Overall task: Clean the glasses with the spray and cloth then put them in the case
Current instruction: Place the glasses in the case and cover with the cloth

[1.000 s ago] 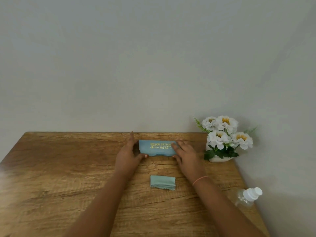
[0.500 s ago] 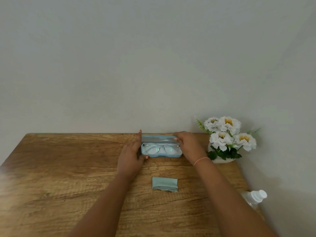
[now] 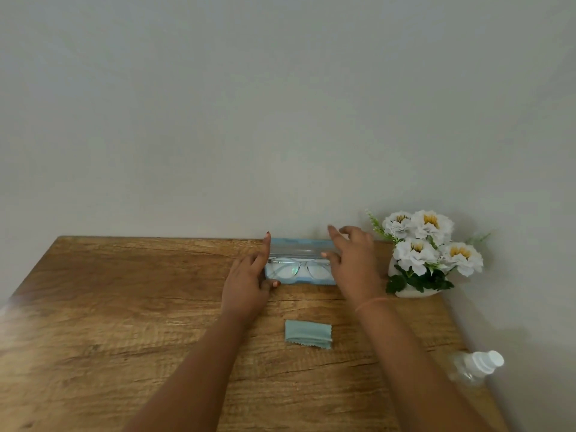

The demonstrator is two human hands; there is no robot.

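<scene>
Both ends of the case (image 3: 308,279) are covered: I see left hand (image 3: 246,285) gripping one, right hand (image 3: 353,263) spread loose, perhaps touching; glasses (image 3: 294,269) lie inside, lengthwise left-right.

One case (image 3: 299,244), one pair of glasses (image 3: 296,269), one cloth (image 3: 307,334), one spray bottle (image 3: 475,367) and one flower pot (image 3: 412,295) were counted. Two hands were seen: left hand (image 3: 246,283), right hand (image 3: 355,265).
</scene>
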